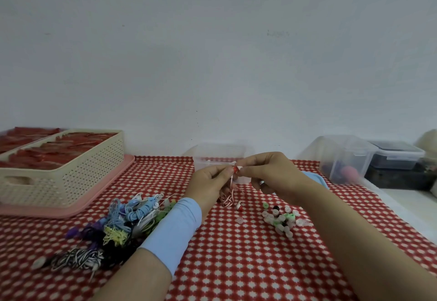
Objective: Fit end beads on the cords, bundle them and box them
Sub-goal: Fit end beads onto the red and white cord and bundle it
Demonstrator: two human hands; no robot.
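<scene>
Red-and-white checked cloth covers the desk [236,258] below a bare white wall. Just in front of a clear plastic box [218,153], the left grip [208,182] pinches a thin red-and-white striped cord [230,196] near its tip. The right grip [267,173] pinches a small red end bead [235,170] there. Limp and light, the cord probably wants holding close to the tip; the tiny bead looks easily dropped.
</scene>
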